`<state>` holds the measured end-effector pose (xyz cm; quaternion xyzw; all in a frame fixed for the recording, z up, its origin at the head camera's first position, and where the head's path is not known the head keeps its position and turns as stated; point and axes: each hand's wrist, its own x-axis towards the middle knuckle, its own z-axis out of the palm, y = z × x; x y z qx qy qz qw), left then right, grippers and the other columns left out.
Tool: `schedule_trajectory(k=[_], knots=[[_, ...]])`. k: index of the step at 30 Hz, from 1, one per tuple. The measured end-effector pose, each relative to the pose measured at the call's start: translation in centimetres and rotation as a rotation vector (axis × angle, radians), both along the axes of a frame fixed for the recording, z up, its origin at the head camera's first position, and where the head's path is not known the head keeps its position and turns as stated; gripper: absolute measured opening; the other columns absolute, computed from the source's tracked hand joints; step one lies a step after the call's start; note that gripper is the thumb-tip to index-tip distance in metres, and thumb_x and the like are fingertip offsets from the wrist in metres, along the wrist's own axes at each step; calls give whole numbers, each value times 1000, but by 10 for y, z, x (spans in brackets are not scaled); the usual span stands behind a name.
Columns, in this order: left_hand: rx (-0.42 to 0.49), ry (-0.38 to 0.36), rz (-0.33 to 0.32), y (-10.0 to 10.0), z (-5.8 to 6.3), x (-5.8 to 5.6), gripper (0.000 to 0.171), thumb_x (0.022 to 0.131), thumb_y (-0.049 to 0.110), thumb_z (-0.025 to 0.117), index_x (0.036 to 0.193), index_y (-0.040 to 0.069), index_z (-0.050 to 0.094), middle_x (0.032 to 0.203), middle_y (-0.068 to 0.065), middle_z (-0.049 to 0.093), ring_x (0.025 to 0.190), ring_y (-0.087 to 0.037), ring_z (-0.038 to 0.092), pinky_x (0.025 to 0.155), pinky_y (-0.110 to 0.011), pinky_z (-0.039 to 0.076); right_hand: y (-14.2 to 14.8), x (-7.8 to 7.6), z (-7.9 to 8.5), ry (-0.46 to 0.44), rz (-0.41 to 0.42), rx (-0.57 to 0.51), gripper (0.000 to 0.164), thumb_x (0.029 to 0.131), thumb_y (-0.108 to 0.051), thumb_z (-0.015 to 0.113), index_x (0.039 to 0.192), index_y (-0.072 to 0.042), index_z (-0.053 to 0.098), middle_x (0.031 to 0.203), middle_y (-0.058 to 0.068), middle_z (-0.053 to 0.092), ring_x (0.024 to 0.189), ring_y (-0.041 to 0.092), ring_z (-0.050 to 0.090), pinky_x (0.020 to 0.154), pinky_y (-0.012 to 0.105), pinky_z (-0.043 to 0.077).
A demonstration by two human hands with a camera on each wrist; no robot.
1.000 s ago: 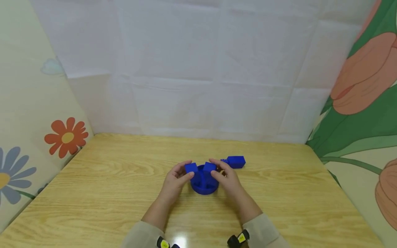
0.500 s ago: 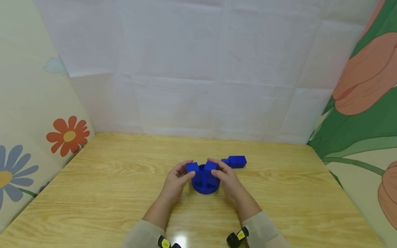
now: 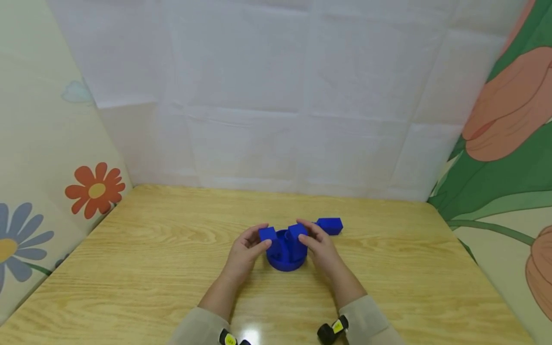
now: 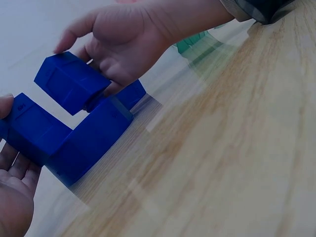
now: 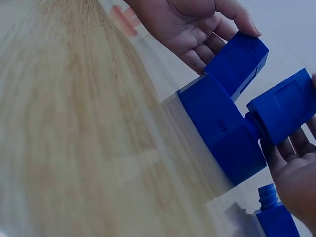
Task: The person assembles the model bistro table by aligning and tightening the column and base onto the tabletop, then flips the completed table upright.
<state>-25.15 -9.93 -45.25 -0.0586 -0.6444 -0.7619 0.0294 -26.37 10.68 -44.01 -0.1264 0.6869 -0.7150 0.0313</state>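
Note:
On the wooden table sits a round blue holder (image 3: 286, 266) with upright walls and inner dividers. My left hand (image 3: 240, 251) grips a blue rectangular block (image 3: 268, 234) by its sides; the block's lower end is inside the holder's left part. Across from it, my right hand (image 3: 322, 250) pinches a second blue block (image 5: 289, 106) between thumb and fingers. A threaded neck (image 5: 254, 125) on that block shows at the holder's rim in the right wrist view, and the block leans outward. How far its lower end reaches into the holder is hidden.
Another blue block (image 3: 330, 226) with a threaded neck (image 5: 267, 196) lies on the table behind my right hand. A white sheet (image 3: 258, 120) hangs at the table's back edge. Flower-patterned panels (image 3: 509, 191) stand at both sides.
My right hand has shifted slightly right and up, taking its block with it. The left hand and its block hold almost still.

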Motion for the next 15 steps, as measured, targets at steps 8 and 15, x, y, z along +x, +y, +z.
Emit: schedule_trajectory(k=[8,15], knots=[[-3,3,-10,0,1,0,48,87,-5,64,133,-12,49,110,-3,66,97,-5,62,84,-17,51,3,2,1,-54,-24,-87,50,89,0,48,137,13,45,123,12,57,102,2,52,89,17,45],[5,-19,-19,-2,-2,-2,48,88,-5,63,134,-10,50,112,-1,66,98,-5,62,84,-18,51,5,3,1,-29,-30,-71,50,88,0,55,135,14,44,98,-5,45,97,10,43,84,20,45]])
